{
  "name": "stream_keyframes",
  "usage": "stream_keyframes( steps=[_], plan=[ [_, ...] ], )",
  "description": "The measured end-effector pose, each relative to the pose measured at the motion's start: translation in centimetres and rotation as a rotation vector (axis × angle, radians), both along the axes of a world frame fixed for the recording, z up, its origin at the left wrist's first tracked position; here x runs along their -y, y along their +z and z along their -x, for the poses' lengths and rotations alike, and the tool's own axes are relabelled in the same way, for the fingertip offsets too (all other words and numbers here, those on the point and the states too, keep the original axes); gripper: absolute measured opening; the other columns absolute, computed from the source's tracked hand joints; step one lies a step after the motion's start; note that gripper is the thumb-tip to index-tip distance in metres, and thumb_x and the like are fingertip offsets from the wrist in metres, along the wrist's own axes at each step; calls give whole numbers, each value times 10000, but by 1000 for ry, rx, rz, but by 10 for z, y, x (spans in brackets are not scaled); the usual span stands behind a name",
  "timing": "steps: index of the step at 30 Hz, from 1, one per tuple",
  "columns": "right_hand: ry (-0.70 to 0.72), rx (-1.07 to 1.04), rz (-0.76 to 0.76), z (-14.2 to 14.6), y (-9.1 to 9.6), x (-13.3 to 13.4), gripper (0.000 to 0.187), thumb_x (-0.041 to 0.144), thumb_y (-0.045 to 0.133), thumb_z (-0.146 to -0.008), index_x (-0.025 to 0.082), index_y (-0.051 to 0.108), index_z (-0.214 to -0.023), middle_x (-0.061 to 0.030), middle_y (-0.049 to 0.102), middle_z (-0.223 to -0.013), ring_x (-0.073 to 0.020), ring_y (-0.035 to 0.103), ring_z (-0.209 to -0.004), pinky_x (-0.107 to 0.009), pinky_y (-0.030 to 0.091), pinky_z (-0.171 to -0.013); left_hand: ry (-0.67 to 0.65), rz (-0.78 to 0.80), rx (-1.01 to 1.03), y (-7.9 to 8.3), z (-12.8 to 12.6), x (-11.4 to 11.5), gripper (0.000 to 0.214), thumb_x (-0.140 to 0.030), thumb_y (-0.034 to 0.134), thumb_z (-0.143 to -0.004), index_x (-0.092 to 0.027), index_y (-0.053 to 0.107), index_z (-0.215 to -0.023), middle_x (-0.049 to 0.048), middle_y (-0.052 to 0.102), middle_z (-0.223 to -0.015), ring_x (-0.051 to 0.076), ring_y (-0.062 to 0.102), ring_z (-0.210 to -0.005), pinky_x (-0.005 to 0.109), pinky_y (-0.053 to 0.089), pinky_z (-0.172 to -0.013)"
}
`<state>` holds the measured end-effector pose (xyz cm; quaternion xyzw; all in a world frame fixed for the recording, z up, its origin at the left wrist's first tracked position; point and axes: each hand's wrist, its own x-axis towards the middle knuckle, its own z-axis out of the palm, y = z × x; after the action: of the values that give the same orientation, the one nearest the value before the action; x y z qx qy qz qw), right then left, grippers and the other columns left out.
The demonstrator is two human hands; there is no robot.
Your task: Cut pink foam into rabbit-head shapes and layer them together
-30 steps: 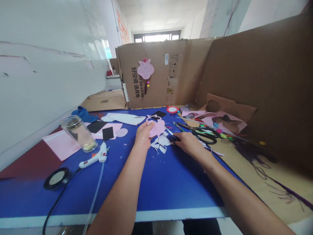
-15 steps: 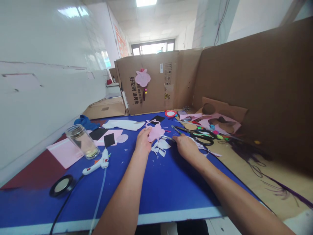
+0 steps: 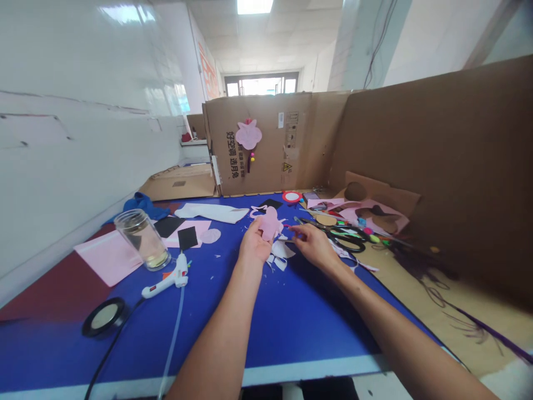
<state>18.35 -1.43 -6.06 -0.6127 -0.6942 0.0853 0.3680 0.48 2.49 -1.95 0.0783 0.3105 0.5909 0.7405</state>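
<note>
Pink felt shape (image 3: 270,223) is up off the blue table (image 3: 303,328) at my twelve o'clock, pinched in my left hand (image 3: 255,244), which holds it clear of the scraps (image 3: 278,254) so its edge is exposed. My right hand (image 3: 314,247) reaches in at its lower right, fingers (image 3: 297,235) curled; whether they grasp anything I cannot tell. Scissors (image 3: 346,236) lie at two o'clock, the glue gun (image 3: 171,276) at nine.
</note>
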Motion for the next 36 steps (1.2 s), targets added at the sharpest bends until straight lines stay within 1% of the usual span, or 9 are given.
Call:
stream_keyframes(
  steps=[5,7,10,14,20,25,30,33,36],
  plan=[
    [254,-711,227,25,1,-7,667,385,888,-676,163,724,-1283,-72,752,-1061,-210,668,-895,-329,520,-801,-31,-9,86,-1,2,2,62,-233,684,-944,-174,692,-962,58,739,-846,164,693,-697,263,556,-609],
    [319,-915,256,39,6,-7,676,406,940,-625,171,738,-1226,-64,760,-1074,-204,678,-911,-327,520,-840,-70,-13,98,-1,1,2,127,-290,685,-948,-163,691,-951,62,723,-816,164,665,-643,259,519,-543],
    [237,-1087,191,58,10,-9,580,434,977,-569,172,765,-1041,-38,771,-939,-189,673,-813,-315,513,-792,-98,-42,127,-1,0,4,173,-306,742,-908,-157,698,-983,61,716,-822,157,657,-635,244,502,-520],
    [204,-1126,135,70,9,-10,511,450,985,-545,198,754,-925,-23,780,-906,-195,679,-787,-313,508,-766,-77,-86,157,2,-3,6,196,-272,759,-895,-168,703,-1050,56,715,-834,157,675,-680,243,555,-590],
    [160,-1130,75,65,2,-10,377,482,914,-667,197,752,-854,-21,754,-823,-164,600,-700,-286,448,-673,-30,-49,149,-1,-9,9,50,-196,712,-910,-170,706,-952,68,732,-897,149,674,-709,230,536,-614],
    [117,-1148,-8,49,8,-13,377,504,878,-678,222,713,-864,-12,715,-851,-165,580,-717,-281,446,-656,-112,-32,40,-9,-17,15,95,-100,708,-842,-175,683,-893,64,735,-881,143,686,-722,233,551,-653],
    [158,-1143,-18,27,20,-10,376,484,905,-649,221,702,-827,8,675,-773,-141,526,-643,-276,430,-619,-247,-214,-142,-13,-11,16,292,-94,762,-728,-211,685,-984,32,746,-918,167,705,-778,286,554,-707],
    [211,-1095,57,17,24,-8,384,475,917,-643,205,706,-815,8,684,-761,-131,530,-639,-266,421,-612,-296,-362,-250,-8,0,13,373,-180,839,-681,-207,708,-1029,30,749,-935,158,675,-756,282,527,-691],
    [251,-1029,136,13,26,-5,396,485,915,-640,199,696,-805,18,678,-740,-122,521,-624,-257,422,-606,-308,-401,-327,-4,7,10,428,-257,903,-632,-192,720,-1013,36,742,-907,165,663,-738,286,510,-672]
  ],
)
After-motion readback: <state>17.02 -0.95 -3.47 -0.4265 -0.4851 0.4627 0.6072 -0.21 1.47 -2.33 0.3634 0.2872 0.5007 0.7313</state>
